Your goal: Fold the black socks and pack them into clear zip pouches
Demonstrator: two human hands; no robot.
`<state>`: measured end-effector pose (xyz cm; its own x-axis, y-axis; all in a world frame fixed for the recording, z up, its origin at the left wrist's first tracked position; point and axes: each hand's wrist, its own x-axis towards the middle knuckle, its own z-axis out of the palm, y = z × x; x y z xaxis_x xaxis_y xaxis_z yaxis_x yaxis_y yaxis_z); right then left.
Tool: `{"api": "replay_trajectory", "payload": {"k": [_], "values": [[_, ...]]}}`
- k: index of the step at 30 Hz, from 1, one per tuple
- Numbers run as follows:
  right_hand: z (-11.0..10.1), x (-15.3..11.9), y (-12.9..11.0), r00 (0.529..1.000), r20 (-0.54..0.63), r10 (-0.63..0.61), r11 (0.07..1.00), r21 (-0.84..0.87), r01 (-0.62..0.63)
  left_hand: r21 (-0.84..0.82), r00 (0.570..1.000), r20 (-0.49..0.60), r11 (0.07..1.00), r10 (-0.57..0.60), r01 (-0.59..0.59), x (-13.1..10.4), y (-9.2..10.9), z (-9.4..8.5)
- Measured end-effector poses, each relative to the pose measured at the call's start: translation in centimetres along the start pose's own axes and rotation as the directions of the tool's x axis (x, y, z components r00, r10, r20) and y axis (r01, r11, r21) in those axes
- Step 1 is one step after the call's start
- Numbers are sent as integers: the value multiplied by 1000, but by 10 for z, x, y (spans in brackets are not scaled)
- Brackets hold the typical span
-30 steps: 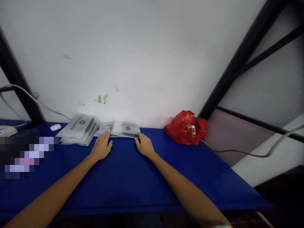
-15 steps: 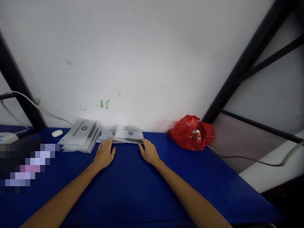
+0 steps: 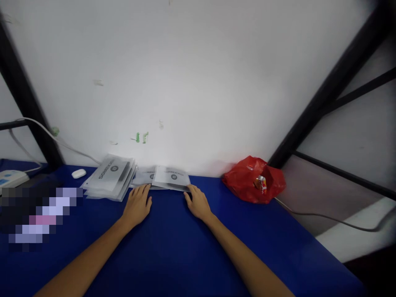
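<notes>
both hands have barely shifted since a moment ago: left hand (image 3: 137, 205) and right hand (image 3: 198, 203) lie flat and open on the blue table (image 3: 173, 247), fingertips touching the small packet pile (image 3: 163, 178) by the wall, steadying it beside a taller stack (image 3: 109, 176).

The view has drifted leftward and tilted. The crumpled red plastic bag (image 3: 254, 185) now appears further right and lower than before.

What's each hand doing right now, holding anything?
Left hand: open, flat on the blue table, fingertips at the small packet stack.
Right hand: open, fingertips touching that stack's right edge; grips nothing.
</notes>
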<state>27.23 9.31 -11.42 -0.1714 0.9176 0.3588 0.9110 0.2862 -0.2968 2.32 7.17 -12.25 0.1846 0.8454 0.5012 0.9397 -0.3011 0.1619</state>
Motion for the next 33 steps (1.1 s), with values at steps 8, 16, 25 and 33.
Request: {"api": "replay_trajectory", "payload": {"k": [8, 16, 25, 33], "values": [[4, 2, 4, 998, -29, -47, 999, -15, 47, 200, 978, -202, 975, -54, 96, 15, -28, -31], [6, 3, 5, 999, -25, -47, 999, -27, 46, 371, 973, -122, 900, -195, 227, 17, -60, -39], [4, 3, 3, 1000, -6, -27, 1000, -7, 27, 327, 971, -44, 915, -237, 238, 18, -58, -40], [2, 1, 1, 1000, 5, 9, 1000, -3, -9, 434, 945, -28, 848, -325, 304, 19, -46, -43]]}}
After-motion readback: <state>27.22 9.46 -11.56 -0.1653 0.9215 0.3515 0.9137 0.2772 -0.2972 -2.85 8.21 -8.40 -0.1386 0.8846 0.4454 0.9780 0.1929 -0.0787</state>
